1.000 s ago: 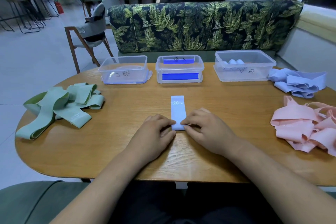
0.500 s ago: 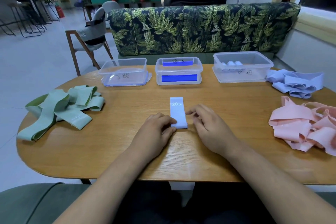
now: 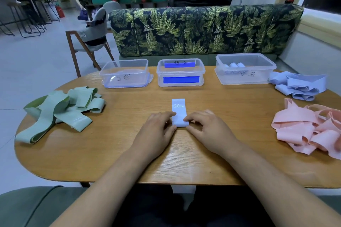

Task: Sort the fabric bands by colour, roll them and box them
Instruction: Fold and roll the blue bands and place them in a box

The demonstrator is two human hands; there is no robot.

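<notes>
Pale-blue band (image 3: 178, 108) — marked "20", near end rolled — pinched between left hand (image 3: 158, 131) and right hand (image 3: 209, 131).

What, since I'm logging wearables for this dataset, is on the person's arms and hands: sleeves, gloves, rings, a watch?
Nothing worn shows. The left hand and right hand are bare, with no gloves, rings or watch visible. Both forearms are uncovered all the way to the bottom edge of the head view, so no sleeve appears.
</notes>
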